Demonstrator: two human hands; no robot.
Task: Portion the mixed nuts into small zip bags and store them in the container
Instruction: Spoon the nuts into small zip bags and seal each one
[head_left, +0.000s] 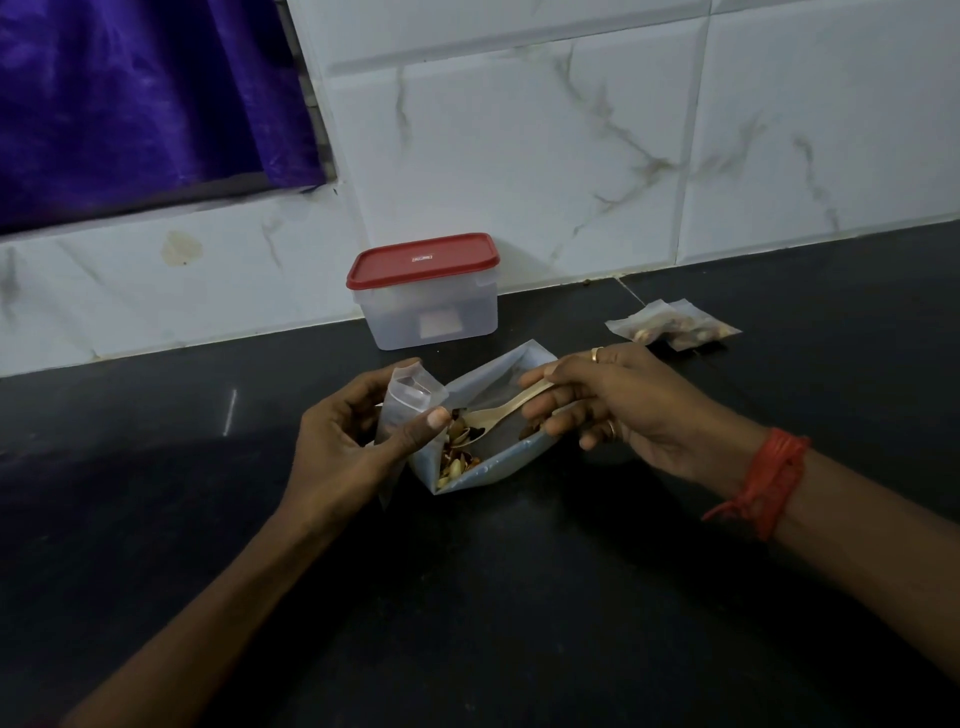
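Note:
A large clear bag (511, 374) lies open on the dark counter, with mixed nuts (456, 464) at its near end. My left hand (345, 441) holds a small zip bag (410, 397) upright by the large bag's left side, its mouth open. My right hand (618, 402) grips a pale wooden spoon (498, 413) whose bowl, loaded with nuts, sits inside the large bag close to the small bag. Two filled small zip bags (672, 327) lie on the counter at the back right. The clear container with a red lid (427, 291) stands closed against the wall.
The black counter (519, 597) runs to a white marble-tiled wall (571, 156). A purple curtain (130, 93) hangs at the upper left. A red thread band (769, 480) is on my right wrist.

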